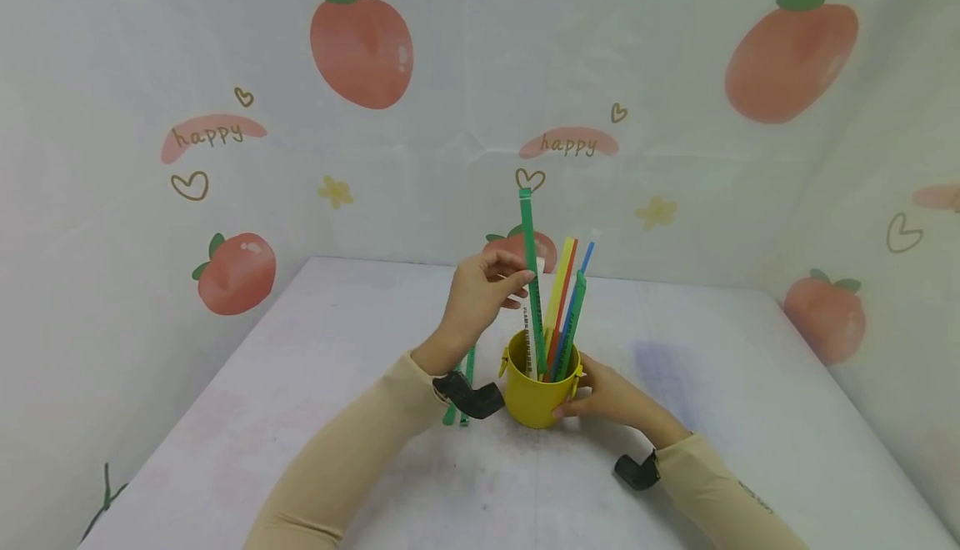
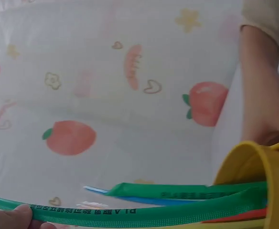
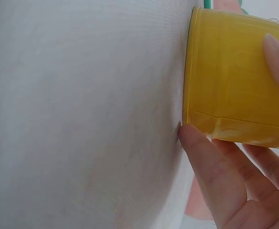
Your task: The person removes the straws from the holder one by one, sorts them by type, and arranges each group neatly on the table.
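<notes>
In the head view my left hand [image 1: 480,296] pinches a tall green-wrapped straw [image 1: 528,233] between thumb and fingers. Its lower end is inside a small yellow bucket [image 1: 534,404]. Green, yellow, red, blue and white straws lean in the bucket as well; a second green-wrapped straw [image 1: 576,317] stands at the right. On the bucket's right side my right hand [image 1: 618,400] grips the wall, thumb at the front. The right wrist view shows its fingers [image 3: 216,174] curled about the bucket [image 3: 240,71], which stands upright on the table.
More green-wrapped straws [image 1: 470,367] lie on the white table [image 1: 337,350] left of the bucket, partly hidden by my left wrist and its black strap mount [image 1: 472,396]. A white curtain [image 1: 465,58] with printed peaches hangs behind the table.
</notes>
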{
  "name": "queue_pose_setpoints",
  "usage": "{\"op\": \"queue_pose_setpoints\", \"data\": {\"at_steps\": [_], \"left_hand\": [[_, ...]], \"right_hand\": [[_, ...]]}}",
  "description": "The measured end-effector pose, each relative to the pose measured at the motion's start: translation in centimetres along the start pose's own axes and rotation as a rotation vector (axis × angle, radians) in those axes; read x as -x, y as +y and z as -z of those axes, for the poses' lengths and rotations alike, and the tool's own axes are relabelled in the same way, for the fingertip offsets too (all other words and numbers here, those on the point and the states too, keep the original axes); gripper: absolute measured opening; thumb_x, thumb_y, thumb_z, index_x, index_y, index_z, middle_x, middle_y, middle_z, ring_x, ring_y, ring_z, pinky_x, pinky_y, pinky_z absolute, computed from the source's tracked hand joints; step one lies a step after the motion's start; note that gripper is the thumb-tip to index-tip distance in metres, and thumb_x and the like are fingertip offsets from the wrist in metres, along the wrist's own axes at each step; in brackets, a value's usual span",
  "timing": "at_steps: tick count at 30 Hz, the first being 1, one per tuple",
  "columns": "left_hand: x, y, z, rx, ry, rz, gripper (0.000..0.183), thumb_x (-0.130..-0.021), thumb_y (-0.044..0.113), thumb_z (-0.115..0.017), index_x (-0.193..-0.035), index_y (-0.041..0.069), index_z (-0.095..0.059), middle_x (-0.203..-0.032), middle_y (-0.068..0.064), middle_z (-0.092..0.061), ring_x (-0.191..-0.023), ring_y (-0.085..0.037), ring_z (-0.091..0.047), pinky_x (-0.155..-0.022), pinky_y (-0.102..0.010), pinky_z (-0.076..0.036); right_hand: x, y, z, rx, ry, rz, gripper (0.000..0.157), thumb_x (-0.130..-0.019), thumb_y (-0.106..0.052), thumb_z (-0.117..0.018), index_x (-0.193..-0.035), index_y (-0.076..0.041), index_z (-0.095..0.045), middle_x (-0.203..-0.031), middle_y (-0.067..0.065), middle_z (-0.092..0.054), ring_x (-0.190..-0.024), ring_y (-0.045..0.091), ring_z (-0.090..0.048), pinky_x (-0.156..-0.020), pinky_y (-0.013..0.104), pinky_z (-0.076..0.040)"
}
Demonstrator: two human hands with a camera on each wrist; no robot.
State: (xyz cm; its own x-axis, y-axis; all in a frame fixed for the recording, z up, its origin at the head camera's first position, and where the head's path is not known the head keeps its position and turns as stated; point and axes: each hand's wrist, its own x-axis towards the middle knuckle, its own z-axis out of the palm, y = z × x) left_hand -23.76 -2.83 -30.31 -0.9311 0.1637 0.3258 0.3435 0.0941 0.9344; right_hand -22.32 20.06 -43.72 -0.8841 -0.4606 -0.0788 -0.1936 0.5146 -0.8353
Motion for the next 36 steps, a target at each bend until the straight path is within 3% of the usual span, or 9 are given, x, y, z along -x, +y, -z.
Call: {"op": "queue_pose_setpoints", "data": {"at_steps": [7,10,17,23,36], "left_hand": [[-0.8,1.0,2.3,0.084,0.097,-0.003,0.02,-0.089,0.009,-0.07,-0.108,0.003,-0.066,-0.091,-0.012,-0.07,-0.071,-0.014,-0.067,-0.065,-0.03,-0.06],[-1.1,1.2,3.2,0.098,0.123,0.024,0.022,-0.089,0.008,-0.069,-0.111,0.003,-0.066,-0.086,-0.007,-0.071,-0.073,-0.015,-0.068,-0.068,-0.03,-0.06],[-1.5,0.9,5.1,0.159,0.105,0.139,0.027,-0.091,0.006,-0.066,-0.118,0.001,-0.063,-0.084,0.001,-0.068,-0.077,-0.012,-0.069,-0.076,-0.032,-0.06],[-1.8,-0.8,6.5,0.186,0.083,0.204,0.031,-0.092,0.004,-0.064,-0.122,-0.002,-0.059,-0.082,0.001,-0.065,-0.07,-0.011,-0.066,-0.069,-0.027,-0.06],[-2.3,-5.3,8.6,0.068,0.056,0.385,0.035,-0.092,0.007,-0.065,-0.126,0.0,-0.059,-0.083,0.0,-0.065,-0.071,-0.011,-0.061,-0.07,-0.024,-0.059]], "right_hand": [[0.0,-0.1,0.0,0.026,0.017,-0.046,0.109,-0.07,-0.036,-0.087,-0.154,-0.013,-0.022,-0.148,0.014,-0.043,-0.12,0.041,-0.055,-0.097,0.057,-0.048],[0.0,-0.2,0.0,0.025,0.015,-0.039,0.109,-0.07,-0.035,-0.087,-0.155,-0.013,-0.021,-0.149,0.014,-0.043,-0.119,0.04,-0.055,-0.097,0.056,-0.048],[0.0,-0.2,0.0,0.019,0.008,-0.025,0.109,-0.071,-0.034,-0.086,-0.155,-0.013,-0.02,-0.15,0.014,-0.041,-0.12,0.041,-0.054,-0.097,0.057,-0.048],[0.1,-0.2,0.0,0.02,0.007,-0.032,0.111,-0.071,-0.035,-0.086,-0.155,-0.012,-0.018,-0.152,0.016,-0.038,-0.122,0.043,-0.053,-0.097,0.056,-0.048],[0.0,0.0,0.0,0.013,-0.005,0.008,0.108,-0.073,-0.034,-0.085,-0.155,-0.012,-0.018,-0.151,0.015,-0.039,-0.121,0.043,-0.053,-0.097,0.057,-0.048]]}}
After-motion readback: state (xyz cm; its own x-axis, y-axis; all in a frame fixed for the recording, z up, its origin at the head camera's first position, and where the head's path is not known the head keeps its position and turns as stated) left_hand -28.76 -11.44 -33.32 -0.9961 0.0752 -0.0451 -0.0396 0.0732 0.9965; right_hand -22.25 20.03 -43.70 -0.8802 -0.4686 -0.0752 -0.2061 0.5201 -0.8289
